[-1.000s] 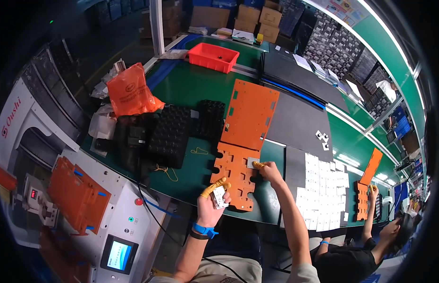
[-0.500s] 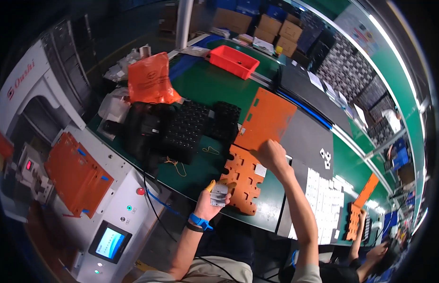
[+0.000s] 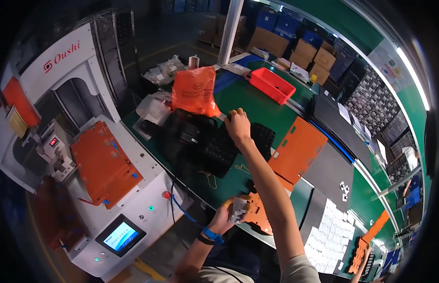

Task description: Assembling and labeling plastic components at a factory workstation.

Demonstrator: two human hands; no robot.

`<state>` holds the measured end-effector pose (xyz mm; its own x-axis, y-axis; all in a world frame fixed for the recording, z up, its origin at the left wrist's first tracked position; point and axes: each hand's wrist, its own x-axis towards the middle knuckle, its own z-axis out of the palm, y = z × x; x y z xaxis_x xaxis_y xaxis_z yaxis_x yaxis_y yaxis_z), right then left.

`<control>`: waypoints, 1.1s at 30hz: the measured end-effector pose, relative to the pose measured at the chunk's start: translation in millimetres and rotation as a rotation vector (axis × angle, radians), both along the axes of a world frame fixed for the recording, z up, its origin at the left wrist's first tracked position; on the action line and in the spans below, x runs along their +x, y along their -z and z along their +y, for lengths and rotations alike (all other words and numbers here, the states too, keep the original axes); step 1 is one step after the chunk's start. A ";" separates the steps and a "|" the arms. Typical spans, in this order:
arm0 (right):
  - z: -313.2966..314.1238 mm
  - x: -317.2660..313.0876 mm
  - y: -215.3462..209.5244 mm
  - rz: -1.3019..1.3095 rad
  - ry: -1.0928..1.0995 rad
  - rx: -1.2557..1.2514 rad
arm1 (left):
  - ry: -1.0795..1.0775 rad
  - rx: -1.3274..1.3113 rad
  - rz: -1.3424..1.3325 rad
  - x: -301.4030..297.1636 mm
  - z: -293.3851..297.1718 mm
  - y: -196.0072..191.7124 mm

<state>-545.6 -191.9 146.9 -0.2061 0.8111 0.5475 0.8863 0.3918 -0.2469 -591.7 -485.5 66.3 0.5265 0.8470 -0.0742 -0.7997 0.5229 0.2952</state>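
While over black trays (image 3: 214, 146), right hand (image 3: 238, 126); left hand (image 3: 227, 214) around pale parts (image 3: 238, 210).

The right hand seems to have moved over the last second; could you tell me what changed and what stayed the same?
The right hand left the orange cut-out panel and reached forward to the stack of black trays, where it now rests. The left hand kept holding its small pale parts at the panel's near edge. The orange bag and red bin stayed put.
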 end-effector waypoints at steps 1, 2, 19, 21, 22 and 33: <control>0.6 0.6 -0.6 0.001 -0.026 0.031 | -0.009 0.000 0.005 -1.5 0.1 -2.0; 0.7 4.4 -1.1 0.060 -0.043 0.061 | -0.029 0.001 0.026 -2.1 -0.2 -4.3; -252.0 95.7 -42.5 0.984 -0.403 -0.449 | -0.235 0.053 0.188 6.5 0.9 -19.6; -266.4 106.4 -40.8 0.835 -0.412 -0.399 | -0.249 0.078 0.199 9.9 -2.3 -27.8; -271.4 110.8 -39.1 0.808 -0.424 -0.379 | -0.242 0.078 0.204 11.8 -3.6 -32.2; -287.1 134.3 -21.5 0.864 -0.474 -0.464 | -0.339 0.217 0.360 23.6 -14.1 -52.5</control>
